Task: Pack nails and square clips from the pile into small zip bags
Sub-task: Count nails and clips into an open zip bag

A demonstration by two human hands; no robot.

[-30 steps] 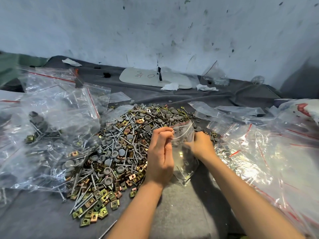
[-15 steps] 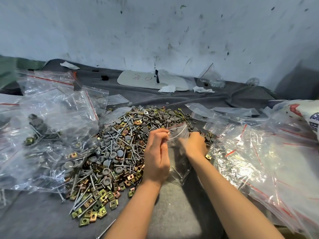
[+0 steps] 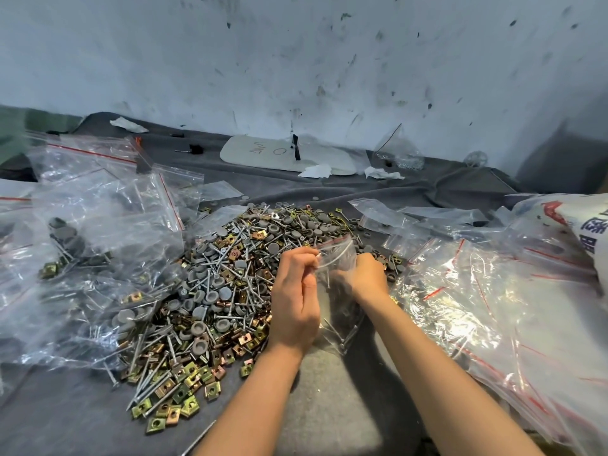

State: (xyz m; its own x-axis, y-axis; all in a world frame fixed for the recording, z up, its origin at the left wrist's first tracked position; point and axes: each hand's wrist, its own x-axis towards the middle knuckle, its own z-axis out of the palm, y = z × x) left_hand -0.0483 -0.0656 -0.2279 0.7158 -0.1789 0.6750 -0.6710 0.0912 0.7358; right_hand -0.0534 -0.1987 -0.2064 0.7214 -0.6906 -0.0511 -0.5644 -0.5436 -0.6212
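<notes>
- surface (image 3: 345, 406): grey cloth, carries all stock.
- pile (image 3: 223, 284): nails, square clips and grey caps, mixed; left of centre, just beside the hands.
- empty bags (image 3: 493, 307): loose heap, right side.
- zip bag (image 3: 339, 268): held upright between both hands at the pile's near edge, mouth open.
- left hand (image 3: 294, 304): pinches the mouth's near lip.
- right hand (image 3: 368, 274): grips the bag's far side, fingers curled.
- bagged nails (image 3: 342, 334): few, at bag bottom.
- step, judged: filling. Next move calls for one hand freed to fetch clips, mouth kept open.

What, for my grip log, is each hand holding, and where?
A small clear plastic zip bag, at its open mouth: left hand pinching one edge, right hand the other.
</notes>
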